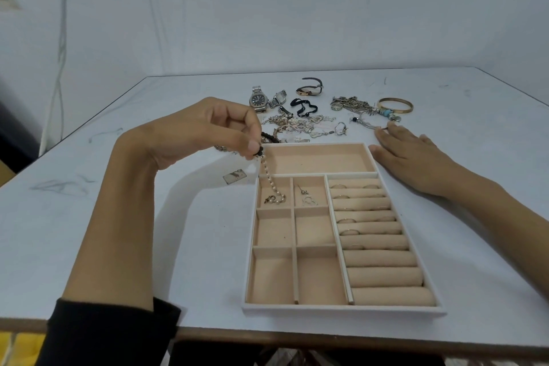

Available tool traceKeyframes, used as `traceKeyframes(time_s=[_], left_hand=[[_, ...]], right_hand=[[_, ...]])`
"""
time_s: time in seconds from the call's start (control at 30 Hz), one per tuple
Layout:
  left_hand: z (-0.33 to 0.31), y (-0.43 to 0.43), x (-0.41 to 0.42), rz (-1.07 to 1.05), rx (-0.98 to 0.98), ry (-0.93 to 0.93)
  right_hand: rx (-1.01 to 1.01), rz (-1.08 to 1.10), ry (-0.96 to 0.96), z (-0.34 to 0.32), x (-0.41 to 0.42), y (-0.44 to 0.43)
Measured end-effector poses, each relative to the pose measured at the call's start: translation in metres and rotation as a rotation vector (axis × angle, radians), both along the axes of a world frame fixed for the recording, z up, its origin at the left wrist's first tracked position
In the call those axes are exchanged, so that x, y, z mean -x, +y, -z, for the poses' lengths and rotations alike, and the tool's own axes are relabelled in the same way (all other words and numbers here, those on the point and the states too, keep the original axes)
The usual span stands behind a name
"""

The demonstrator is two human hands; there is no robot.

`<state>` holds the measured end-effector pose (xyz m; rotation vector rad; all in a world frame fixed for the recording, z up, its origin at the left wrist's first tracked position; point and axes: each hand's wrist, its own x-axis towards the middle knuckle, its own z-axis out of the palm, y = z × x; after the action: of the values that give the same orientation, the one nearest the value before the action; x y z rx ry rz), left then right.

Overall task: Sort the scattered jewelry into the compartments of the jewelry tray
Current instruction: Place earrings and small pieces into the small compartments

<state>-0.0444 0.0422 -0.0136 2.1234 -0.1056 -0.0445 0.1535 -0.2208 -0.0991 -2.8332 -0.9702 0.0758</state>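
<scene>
The beige jewelry tray point(341, 309) lies on the table in front of me. My left hand point(205, 134) pinches the top of a pearl bracelet point(271, 180) that hangs down, its lower end coiled in the tray's upper-left small compartment. The compartment to its right holds earrings point(307, 198). Several rings point(346, 221) sit in the ring rolls on the right side. My right hand point(416, 154) rests flat on the table beside the tray's far right corner, fingers straight, touching a silver bangle point(370, 125).
Scattered jewelry lies beyond the tray: two watches point(258, 99), a thin-strap watch point(310, 89), black cords point(303, 107), a tangle of chains point(297, 125), a gold bangle point(395, 105). A small metal plate point(235, 177) lies left of the tray.
</scene>
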Motion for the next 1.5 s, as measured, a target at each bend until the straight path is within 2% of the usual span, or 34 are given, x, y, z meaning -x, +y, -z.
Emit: traceKeyframes(time_s=[0.33, 0.67, 1.0, 1.27, 1.5], left_hand=[[0.000, 0.004, 0.004, 0.100, 0.033, 0.123], [0.002, -0.015, -0.003, 0.124, -0.094, 0.197], [0.009, -0.020, -0.011, 0.062, -0.174, 0.174], [0.011, -0.025, -0.015, -0.003, -0.137, 0.045], [0.012, -0.024, -0.015, 0.017, -0.199, 0.103]], right_hand=[[0.003, -0.008, -0.009, 0.002, -0.003, 0.001], [0.011, -0.004, -0.011, 0.002, -0.003, 0.000], [0.004, -0.009, -0.012, 0.002, -0.005, 0.000], [0.002, -0.009, -0.012, 0.002, -0.005, 0.000], [-0.002, -0.006, -0.010, 0.001, -0.003, 0.000]])
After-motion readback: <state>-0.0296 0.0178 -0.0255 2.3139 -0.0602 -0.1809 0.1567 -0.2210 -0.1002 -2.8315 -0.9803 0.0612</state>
